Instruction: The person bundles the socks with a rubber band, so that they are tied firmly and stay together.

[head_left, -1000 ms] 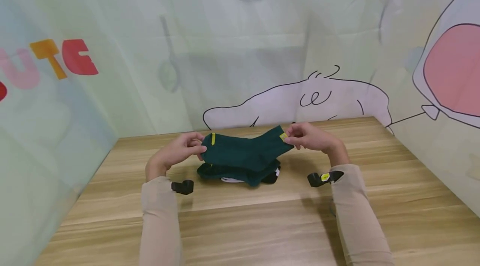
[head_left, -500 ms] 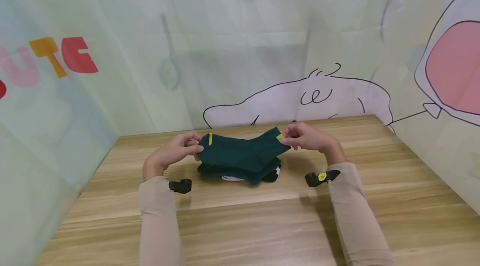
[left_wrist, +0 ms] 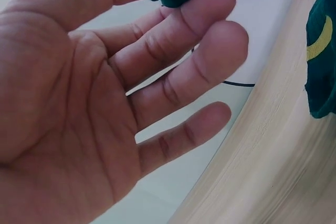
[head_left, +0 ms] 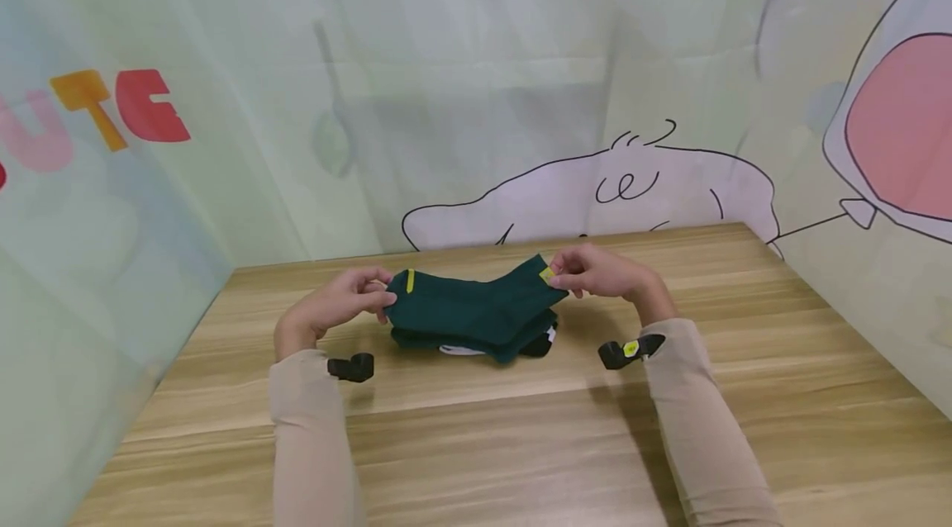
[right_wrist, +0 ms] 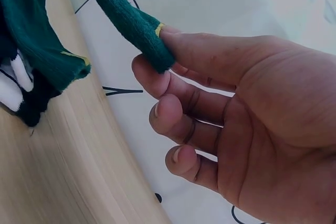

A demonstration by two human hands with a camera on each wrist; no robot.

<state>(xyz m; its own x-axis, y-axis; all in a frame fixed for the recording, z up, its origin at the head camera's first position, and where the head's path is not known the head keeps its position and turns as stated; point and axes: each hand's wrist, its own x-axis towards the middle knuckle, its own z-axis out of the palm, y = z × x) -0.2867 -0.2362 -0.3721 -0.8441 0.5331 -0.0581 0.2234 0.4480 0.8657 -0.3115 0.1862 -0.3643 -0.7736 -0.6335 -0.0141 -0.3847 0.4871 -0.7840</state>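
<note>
A dark green sock (head_left: 461, 308) with a yellow toe stripe and a yellow mark at its cuff is stretched sideways between both hands. My left hand (head_left: 345, 300) pinches its toe end between thumb and fingers; the other fingers spread loosely in the left wrist view. At the cuff, my right hand (head_left: 598, 272) pinches the sock's edge, thumb on the yellow mark. Close below lies a stack of socks (head_left: 502, 355), another green one on top, with black and white ones showing under it. The held sock covers most of the stack in the head view.
The stack sits on a wood-grain table (head_left: 476, 444), toward its back edge. A printed cloth (head_left: 476, 97) with cartoon drawings hangs behind and along the sides. Small black cameras (head_left: 352, 367) are strapped at both wrists.
Both hands have moved slightly left with the green sock stretched between them, and it now overlaps the stack more closely. The grips look the same, and the stack has stayed in place.
</note>
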